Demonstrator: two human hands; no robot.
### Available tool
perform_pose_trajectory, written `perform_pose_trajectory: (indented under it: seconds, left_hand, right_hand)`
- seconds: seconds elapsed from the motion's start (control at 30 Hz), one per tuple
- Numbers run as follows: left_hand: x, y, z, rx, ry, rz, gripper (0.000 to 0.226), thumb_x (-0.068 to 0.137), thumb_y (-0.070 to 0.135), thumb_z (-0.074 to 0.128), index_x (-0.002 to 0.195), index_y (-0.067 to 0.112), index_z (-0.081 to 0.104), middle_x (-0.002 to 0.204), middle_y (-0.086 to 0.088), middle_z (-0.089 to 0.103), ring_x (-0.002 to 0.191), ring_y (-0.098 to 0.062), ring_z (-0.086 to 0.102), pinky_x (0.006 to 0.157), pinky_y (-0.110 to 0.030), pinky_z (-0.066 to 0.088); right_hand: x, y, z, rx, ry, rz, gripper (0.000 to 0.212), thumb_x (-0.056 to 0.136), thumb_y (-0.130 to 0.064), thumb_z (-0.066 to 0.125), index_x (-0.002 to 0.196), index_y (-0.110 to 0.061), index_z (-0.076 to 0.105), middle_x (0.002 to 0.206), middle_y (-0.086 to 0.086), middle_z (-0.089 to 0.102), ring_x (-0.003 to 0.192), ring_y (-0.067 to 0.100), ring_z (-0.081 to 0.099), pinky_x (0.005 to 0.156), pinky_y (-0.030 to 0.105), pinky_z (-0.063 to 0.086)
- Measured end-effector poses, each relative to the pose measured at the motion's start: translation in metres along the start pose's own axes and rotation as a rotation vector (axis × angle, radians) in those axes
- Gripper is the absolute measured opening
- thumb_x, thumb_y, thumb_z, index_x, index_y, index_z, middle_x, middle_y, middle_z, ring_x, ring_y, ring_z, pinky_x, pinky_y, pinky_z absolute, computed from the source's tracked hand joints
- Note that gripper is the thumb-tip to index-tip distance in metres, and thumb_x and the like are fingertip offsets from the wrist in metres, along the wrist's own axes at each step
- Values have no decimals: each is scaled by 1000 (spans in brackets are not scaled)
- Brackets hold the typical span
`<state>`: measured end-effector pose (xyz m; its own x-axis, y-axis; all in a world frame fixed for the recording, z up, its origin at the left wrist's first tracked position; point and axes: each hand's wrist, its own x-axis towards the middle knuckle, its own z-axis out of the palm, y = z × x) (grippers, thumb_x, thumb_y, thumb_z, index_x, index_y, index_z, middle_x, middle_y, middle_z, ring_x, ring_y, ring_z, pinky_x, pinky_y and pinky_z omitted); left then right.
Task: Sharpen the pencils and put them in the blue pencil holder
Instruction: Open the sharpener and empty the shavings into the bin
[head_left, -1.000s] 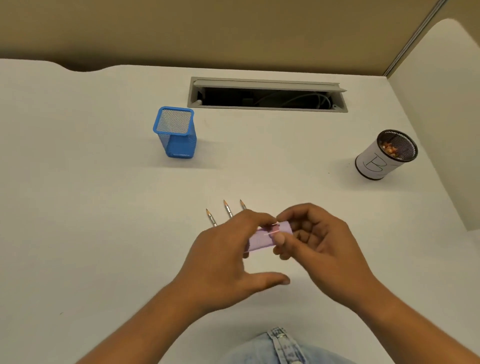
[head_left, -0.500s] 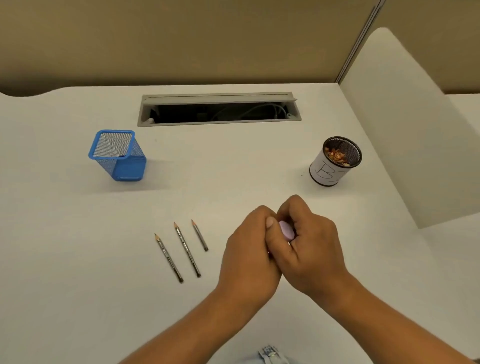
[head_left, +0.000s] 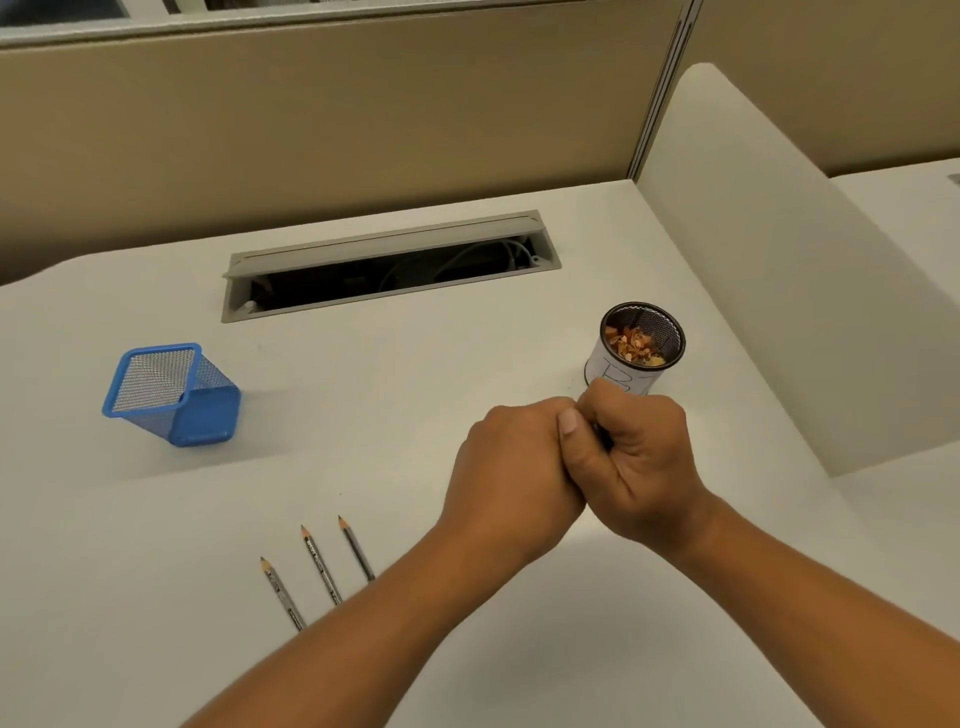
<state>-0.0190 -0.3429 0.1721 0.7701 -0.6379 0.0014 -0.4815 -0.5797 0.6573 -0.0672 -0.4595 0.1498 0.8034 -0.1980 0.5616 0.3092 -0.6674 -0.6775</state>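
Curled into fists, left hand (head_left: 511, 467) and right hand (head_left: 636, 457) press together before the shavings cup (head_left: 597, 364); whatever they grip is hidden. Three pencils (head_left: 319, 567) lie beside the left forearm, the blue holder (head_left: 208, 415) well apart.

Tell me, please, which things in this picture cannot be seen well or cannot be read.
Head view only.
1. What the left hand and right hand enclose: hidden by their curled fingers.
2. Near ends of the three pencils: covered by the left forearm.
3. Writing on the shavings cup: lower part behind the right hand.
4. Print on the pencils: too small to read.
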Motion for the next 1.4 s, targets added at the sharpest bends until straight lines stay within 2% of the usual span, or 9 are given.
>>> perform_pose_trajectory:
  seconds: [0.23, 0.37, 0.5, 0.63, 0.83, 0.97, 1.07, 1.17, 1.4]
  left_hand:
    - [64, 25, 11, 201, 130, 47, 17, 90, 21, 53, 75, 27, 56, 63, 5, 61, 56, -21, 59, 52, -30, 50]
    - [109, 32, 19, 196, 126, 71, 21, 92, 19, 54, 73, 27, 53, 56, 10, 47, 55, -18, 56, 52, -26, 47]
    - [135, 30, 28, 160, 56, 89, 26, 86, 17, 52, 62, 28, 48, 54, 9, 48, 52, -17, 54, 44, -23, 37]
    - [146, 19, 33, 97, 33, 182, 8, 84, 18, 60, 82, 25, 57, 67, 8, 58, 63, -20, 59, 48, -27, 43]
    - [161, -4, 37, -42, -172, 263, 23, 86, 21, 66, 102, 15, 52, 92, -1, 64, 80, -19, 63, 67, -39, 58]
    - [166, -18, 43, -76, -124, 252, 28, 82, 18, 77, 107, 20, 65, 96, 5, 59, 86, -14, 62, 66, -23, 53]
    - [167, -20, 45, -160, -83, 189, 35, 73, 19, 85, 100, 22, 63, 85, 10, 60, 77, -7, 63, 52, -11, 49]
    - [170, -18, 46, -198, -50, 144, 34, 69, 16, 87, 87, 23, 59, 79, 16, 58, 73, -1, 62, 53, -15, 53]
    - [169, -15, 43, -175, -55, 148, 33, 69, 20, 88, 85, 34, 63, 80, 21, 58, 73, 4, 60, 54, -17, 48]
  right_hand:
    - [36, 47, -17, -9, 161, 41, 31, 94, -15, 45, 65, -9, 36, 53, -1, 34, 49, 15, 33, 46, 20, 27]
    - [61, 69, -23, 31, 224, 95, 33, 96, -14, 44, 72, -32, 29, 56, -20, 42, 50, -4, 39, 51, 6, 28]
    - [69, 93, -24, 89, 287, 141, 25, 94, -14, 45, 71, -17, 35, 56, -22, 41, 53, -4, 37, 53, 7, 29]
    - [72, 108, -27, -9, 221, 157, 22, 96, -21, 48, 76, -18, 38, 55, -17, 40, 51, 0, 42, 50, 8, 30]
    - [59, 130, -36, -86, 72, 333, 18, 98, -32, 55, 86, -19, 51, 69, -9, 60, 60, 10, 57, 54, 16, 42]
    - [55, 136, -46, 55, 15, 512, 5, 91, -29, 64, 90, -25, 61, 77, -3, 70, 61, 14, 64, 59, 27, 51]
    - [56, 135, -55, 107, -34, 577, 5, 88, -26, 68, 93, -28, 68, 81, 11, 76, 69, 31, 72, 64, 38, 57]
    - [57, 133, -64, 118, -78, 616, 20, 83, -22, 66, 101, -27, 70, 82, 15, 78, 78, 31, 75, 75, 46, 61]
    - [53, 132, -74, 3, -107, 602, 28, 82, -13, 66, 102, -30, 72, 77, 4, 77, 70, 15, 74, 66, 31, 59]
